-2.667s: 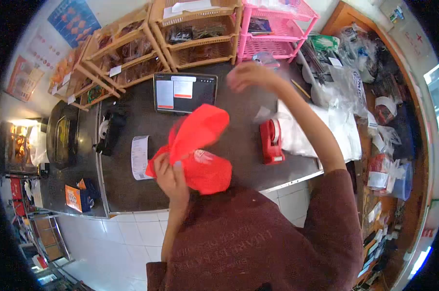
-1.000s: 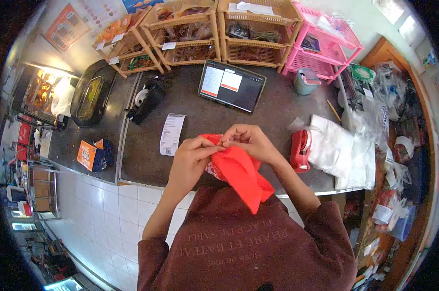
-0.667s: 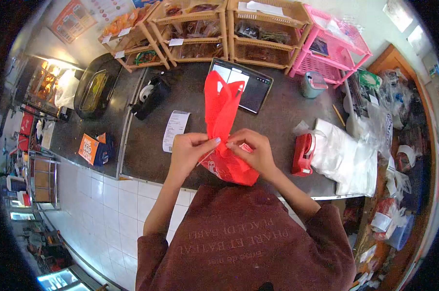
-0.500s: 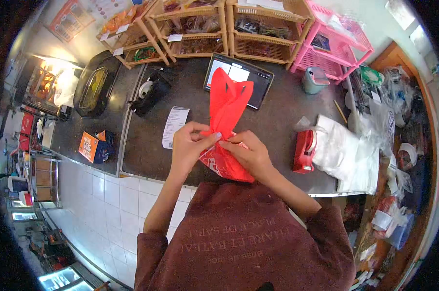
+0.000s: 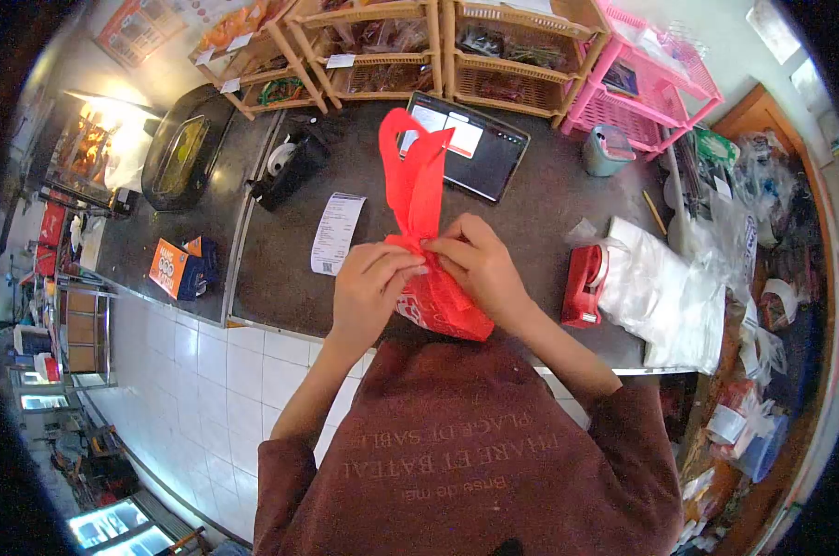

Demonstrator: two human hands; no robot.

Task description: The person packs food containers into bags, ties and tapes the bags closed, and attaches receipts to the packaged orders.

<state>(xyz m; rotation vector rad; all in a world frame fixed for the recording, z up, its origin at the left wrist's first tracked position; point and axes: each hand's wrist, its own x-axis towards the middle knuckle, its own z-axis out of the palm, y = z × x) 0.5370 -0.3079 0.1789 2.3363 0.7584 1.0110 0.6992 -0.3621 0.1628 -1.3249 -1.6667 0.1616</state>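
Red bag [image 5: 418,208] gathered at its neck, near the middle of the worktop's [image 5: 280,250] front edge, close to the brown shirt [image 5: 466,445]. From my end: left hand [image 5: 375,283] has fingers and thumb pinched on the neck from the left; right hand [image 5: 480,269] pinches it from the right, fingertips almost meeting. Both grips narrow, both on the bag. Loops stand up, overlapping the tablet [image 5: 470,153] in my view; white print on the lower part. Can't tell if the base touches the worktop. Receipt [image 5: 338,233] lies flat, left of the bag. Tablet sits toward the back edge, below the tan shelves [image 5: 512,65]. Tape dispenser [image 5: 584,289], red, stands toward the front right corner, just beside white plastic bags [image 5: 665,296]. Cup [image 5: 609,151] near the back right corner, by the pink rack [image 5: 637,93].
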